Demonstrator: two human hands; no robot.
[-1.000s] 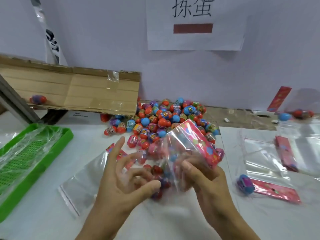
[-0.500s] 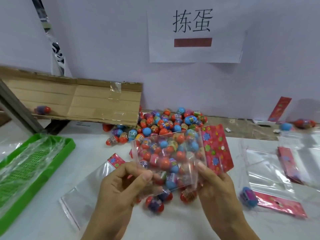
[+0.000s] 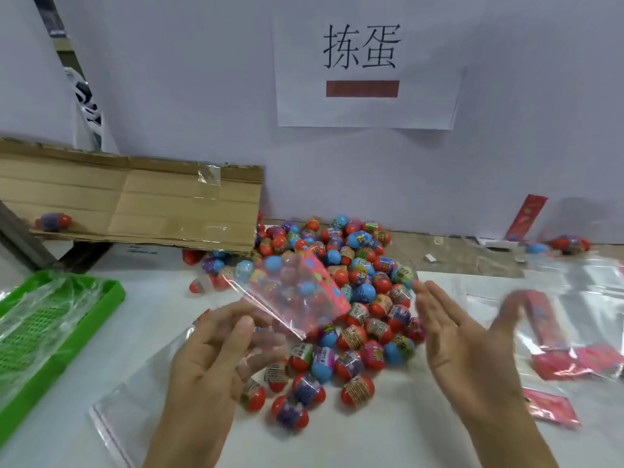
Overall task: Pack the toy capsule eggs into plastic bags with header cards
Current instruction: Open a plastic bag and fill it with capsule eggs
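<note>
A clear plastic bag (image 3: 287, 298) with a pink header card hangs tilted above the table, and through it I see the pile behind. My left hand (image 3: 216, 363) pinches its lower left edge between thumb and blurred fingers. To the right of the bag and apart from it, my right hand (image 3: 462, 346) is open with straight fingers and holds nothing. Several toy capsule eggs (image 3: 358, 332), red, blue and purple, lie in a pile from the wall to between my hands. An empty flat bag (image 3: 131, 410) lies under my left forearm.
A green tray (image 3: 113, 298) lined with plastic stands at the left. A cardboard ramp (image 3: 135, 204) with one egg on it leans behind it. Flat bags with red header cards (image 3: 553, 332) lie at the right. A paper sign (image 3: 364, 69) hangs on the wall.
My right hand has let go of the bag and opened to the right. The bag has tilted and now hangs from my left hand alone.
</note>
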